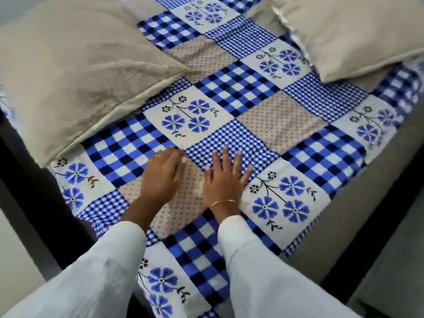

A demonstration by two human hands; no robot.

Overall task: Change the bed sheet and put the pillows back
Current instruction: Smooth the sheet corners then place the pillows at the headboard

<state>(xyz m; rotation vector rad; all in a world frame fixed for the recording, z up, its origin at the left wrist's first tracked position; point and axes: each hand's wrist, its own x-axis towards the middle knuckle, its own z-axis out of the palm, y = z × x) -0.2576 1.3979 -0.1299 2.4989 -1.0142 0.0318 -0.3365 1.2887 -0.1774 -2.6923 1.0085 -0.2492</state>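
A blue-and-white patchwork bed sheet with checks, dots and flower squares covers the bed. Both my hands lie flat on it near the middle. My left hand presses on a dotted square with its fingers together. My right hand rests beside it with fingers spread straight, a thin bracelet at the wrist. A large beige pillow lies on the sheet at the upper left. A second beige pillow lies at the upper right.
The sheet's right edge ends over a bare grey mattress side. A dark bed frame runs along the left, with pale floor beyond it. My white sleeves fill the bottom of the view.
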